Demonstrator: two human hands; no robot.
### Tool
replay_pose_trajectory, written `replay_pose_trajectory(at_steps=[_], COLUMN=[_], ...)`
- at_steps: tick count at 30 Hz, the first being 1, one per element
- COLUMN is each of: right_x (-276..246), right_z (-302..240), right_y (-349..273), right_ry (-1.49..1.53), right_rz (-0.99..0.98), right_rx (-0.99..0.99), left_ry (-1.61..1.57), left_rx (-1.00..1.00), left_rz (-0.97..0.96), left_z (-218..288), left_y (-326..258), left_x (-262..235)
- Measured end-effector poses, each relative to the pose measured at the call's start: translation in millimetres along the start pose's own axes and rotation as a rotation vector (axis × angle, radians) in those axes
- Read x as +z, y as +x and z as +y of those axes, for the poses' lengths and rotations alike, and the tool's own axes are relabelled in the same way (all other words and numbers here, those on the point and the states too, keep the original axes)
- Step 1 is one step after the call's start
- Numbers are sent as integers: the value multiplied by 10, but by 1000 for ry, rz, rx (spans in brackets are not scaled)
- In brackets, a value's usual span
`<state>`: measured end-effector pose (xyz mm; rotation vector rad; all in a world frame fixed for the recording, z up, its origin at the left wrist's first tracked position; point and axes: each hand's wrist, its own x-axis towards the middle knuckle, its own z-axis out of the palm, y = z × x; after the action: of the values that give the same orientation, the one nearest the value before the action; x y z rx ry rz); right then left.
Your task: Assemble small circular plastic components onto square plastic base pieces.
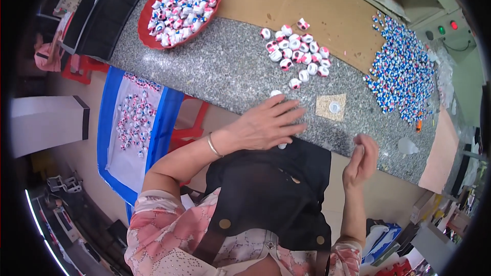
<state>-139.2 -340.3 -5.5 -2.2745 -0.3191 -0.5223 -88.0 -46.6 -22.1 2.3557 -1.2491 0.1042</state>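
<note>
Granite counter (pixel 230 71), small white caps (pixel 299 53)

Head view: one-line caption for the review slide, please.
Left hand flat on the speckled counter, right hand raised, beside a cluster of small caps and a red bowl.

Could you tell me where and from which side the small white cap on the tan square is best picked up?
Pinch the white cap by its round side wall, coming straight down from above. It sits alone on the tan square, so nothing crowds its rim; the right hand is nearer.
</note>
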Motion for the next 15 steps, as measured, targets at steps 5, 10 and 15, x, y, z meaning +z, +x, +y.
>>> replay_pose_trajectory(at_steps=[5, 10, 15], right_x=[249, 913, 946], right_z=[-233, -40, 65], right_y=[-490, -416, -458], right_ry=[194, 168, 126], right_rz=[-466, -729, -846], right_rx=[177, 10, 14], left_ry=[-122, -255, -47], left_rx=[-96, -135, -192], left_rz=[74, 329, 532], left_z=[-133, -332, -206], left_y=[90, 314, 72], left_x=[-102, -172, -223])
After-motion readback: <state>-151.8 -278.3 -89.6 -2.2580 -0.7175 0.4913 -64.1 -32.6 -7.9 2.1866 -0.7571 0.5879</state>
